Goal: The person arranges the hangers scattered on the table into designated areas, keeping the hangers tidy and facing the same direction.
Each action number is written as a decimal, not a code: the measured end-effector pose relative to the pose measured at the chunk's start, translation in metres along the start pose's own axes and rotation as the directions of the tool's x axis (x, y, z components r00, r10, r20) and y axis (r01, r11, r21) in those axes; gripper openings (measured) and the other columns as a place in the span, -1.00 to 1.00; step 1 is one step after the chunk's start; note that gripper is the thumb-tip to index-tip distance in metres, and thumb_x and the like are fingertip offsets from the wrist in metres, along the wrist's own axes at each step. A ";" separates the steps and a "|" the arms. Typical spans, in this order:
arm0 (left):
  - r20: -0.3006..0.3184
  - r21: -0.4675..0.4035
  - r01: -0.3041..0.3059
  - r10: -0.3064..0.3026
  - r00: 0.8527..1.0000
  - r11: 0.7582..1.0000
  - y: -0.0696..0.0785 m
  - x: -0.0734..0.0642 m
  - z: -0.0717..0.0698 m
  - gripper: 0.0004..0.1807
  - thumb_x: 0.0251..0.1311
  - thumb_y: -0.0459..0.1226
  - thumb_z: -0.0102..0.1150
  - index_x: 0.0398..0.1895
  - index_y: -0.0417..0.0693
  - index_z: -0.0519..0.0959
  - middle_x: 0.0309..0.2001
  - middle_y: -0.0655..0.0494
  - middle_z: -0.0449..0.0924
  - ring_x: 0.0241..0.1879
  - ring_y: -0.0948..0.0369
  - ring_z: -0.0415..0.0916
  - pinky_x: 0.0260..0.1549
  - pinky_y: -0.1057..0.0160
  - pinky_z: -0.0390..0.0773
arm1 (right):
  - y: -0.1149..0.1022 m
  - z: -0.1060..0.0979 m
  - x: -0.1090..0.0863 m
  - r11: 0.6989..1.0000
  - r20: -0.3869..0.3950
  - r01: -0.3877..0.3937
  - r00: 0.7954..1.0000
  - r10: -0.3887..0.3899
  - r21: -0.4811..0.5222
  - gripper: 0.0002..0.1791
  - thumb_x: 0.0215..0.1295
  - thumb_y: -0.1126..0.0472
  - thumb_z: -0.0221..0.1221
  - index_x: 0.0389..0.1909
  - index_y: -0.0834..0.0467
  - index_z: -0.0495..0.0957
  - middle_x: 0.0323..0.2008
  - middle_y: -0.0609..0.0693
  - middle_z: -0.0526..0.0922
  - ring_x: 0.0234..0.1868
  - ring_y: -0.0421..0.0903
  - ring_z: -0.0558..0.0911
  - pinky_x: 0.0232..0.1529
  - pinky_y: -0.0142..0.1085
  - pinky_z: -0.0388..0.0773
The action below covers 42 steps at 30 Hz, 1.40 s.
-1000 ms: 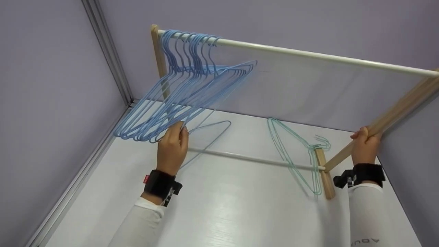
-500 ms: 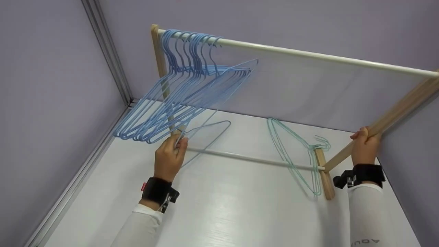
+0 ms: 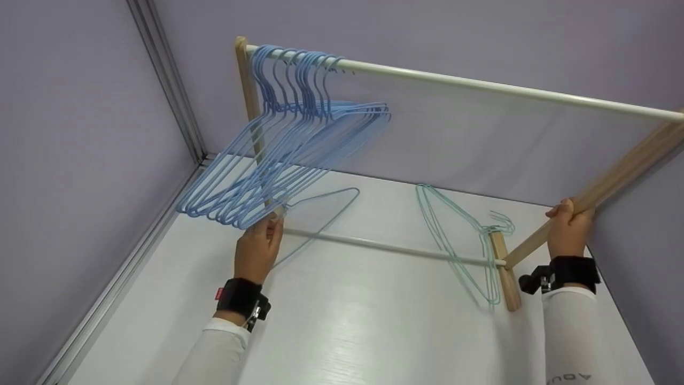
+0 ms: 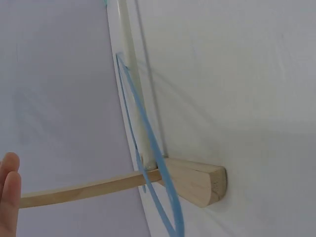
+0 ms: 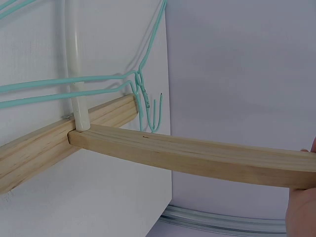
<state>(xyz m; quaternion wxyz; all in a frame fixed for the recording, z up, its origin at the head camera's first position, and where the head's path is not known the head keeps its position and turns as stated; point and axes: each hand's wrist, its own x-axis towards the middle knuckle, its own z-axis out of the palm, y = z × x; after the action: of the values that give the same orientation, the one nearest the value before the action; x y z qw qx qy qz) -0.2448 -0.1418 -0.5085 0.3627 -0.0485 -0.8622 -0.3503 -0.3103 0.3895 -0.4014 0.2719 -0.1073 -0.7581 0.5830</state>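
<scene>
Several blue wire hangers [image 3: 315, 128] hang bunched at the left end of the top rail of a wooden clothes rack. My left hand [image 3: 255, 251] is right at the lower near corners of these hangers, its fingers pointing up. Only its fingertips [image 4: 11, 190] show at the edge of the left wrist view, fairly straight, with no wire between them there. On the right, my right hand [image 3: 569, 232] grips the rack's wooden upright [image 3: 614, 171]; that upright [image 5: 197, 160] runs to the hand at the edge of the right wrist view.
Another blue hanger [image 3: 334, 219] leans over the rack's lower rail [image 3: 385, 245] on the left. Mint green hangers [image 3: 454, 214] lean by the right foot [image 3: 507, 278]. Grey walls [image 3: 80, 133] enclose the white surface [image 3: 347, 321].
My left hand has drawn down and slightly left from the blue hangers. The front hanger, earlier pulled askew, has swung back in line with the bunch. My right hand has stayed on the upright.
</scene>
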 end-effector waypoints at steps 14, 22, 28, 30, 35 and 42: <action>0.198 0.173 0.311 -0.342 0.918 0.935 -0.024 -0.010 0.005 -0.61 0.38 -0.25 0.18 0.14 -0.33 0.47 0.09 -0.35 0.46 0.05 -0.32 0.44 -0.12 -0.26 0.53 | 0.000 -0.003 -0.001 1.000 -0.005 0.018 1.000 -0.018 0.013 -0.91 0.61 0.23 -0.16 -0.16 0.02 0.28 -0.46 -0.13 0.43 -0.29 -0.23 0.43 -0.07 -0.53 0.24; 0.372 0.211 0.469 -0.514 0.773 0.857 -0.032 -0.014 0.001 -0.53 0.36 -0.34 0.04 0.27 -0.44 0.35 0.18 -0.54 0.33 0.13 -0.43 0.34 0.08 -0.28 0.39 | -0.002 -0.001 -0.004 0.999 -0.014 0.032 0.999 -0.032 0.014 -0.91 0.61 0.23 -0.15 -0.15 0.08 0.32 -0.46 -0.13 0.42 -0.30 -0.23 0.44 -0.08 -0.51 0.26; 0.409 0.187 0.456 -0.491 0.769 0.870 -0.041 -0.015 -0.001 -0.60 0.31 -0.46 -0.04 0.17 -0.53 0.42 0.03 -0.50 0.48 0.04 -0.35 0.47 0.04 -0.22 0.45 | -0.002 -0.001 -0.003 1.000 -0.005 0.025 1.000 -0.025 0.003 -0.91 0.61 0.22 -0.16 -0.13 0.08 0.32 -0.43 -0.12 0.42 -0.28 -0.23 0.44 -0.05 -0.52 0.25; 0.417 0.178 0.446 -0.478 0.773 0.877 -0.043 -0.014 -0.002 -0.62 0.30 -0.47 -0.07 0.12 -0.55 0.45 -0.03 -0.48 0.54 0.02 -0.33 0.50 0.02 -0.21 0.47 | -0.001 -0.002 -0.002 1.000 -0.002 0.022 1.000 -0.022 -0.003 -0.90 0.61 0.21 -0.17 -0.13 0.08 0.32 -0.43 -0.11 0.42 -0.28 -0.23 0.44 -0.05 -0.50 0.25; 0.420 0.170 0.435 -0.465 0.780 0.884 -0.044 -0.015 -0.002 -0.65 0.27 -0.46 -0.06 0.05 -0.56 0.49 -0.12 -0.44 0.63 -0.03 -0.30 0.56 -0.01 -0.20 0.51 | 0.000 -0.002 -0.001 1.000 -0.001 0.024 1.000 -0.024 -0.010 -0.91 0.61 0.22 -0.16 -0.14 0.05 0.31 -0.43 -0.11 0.43 -0.27 -0.23 0.43 -0.03 -0.47 0.24; 0.433 0.155 0.417 -0.440 0.786 0.896 -0.042 -0.016 0.000 -0.66 0.28 -0.53 -0.15 0.00 -0.63 0.49 -0.13 -0.52 0.58 -0.03 -0.36 0.53 0.02 -0.20 0.50 | -0.003 -0.002 -0.002 1.000 0.007 -0.003 1.000 0.003 -0.010 -0.91 0.61 0.21 -0.17 -0.08 0.10 0.30 -0.42 -0.11 0.42 -0.25 -0.23 0.41 -0.03 -0.51 0.22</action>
<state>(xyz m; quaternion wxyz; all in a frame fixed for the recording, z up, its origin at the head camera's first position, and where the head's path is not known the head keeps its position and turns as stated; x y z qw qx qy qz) -0.2477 -0.1705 -0.5432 0.0615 0.0764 -0.9198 -0.3799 -0.3071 0.3896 -0.3991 0.2679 -0.1080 -0.7616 0.5801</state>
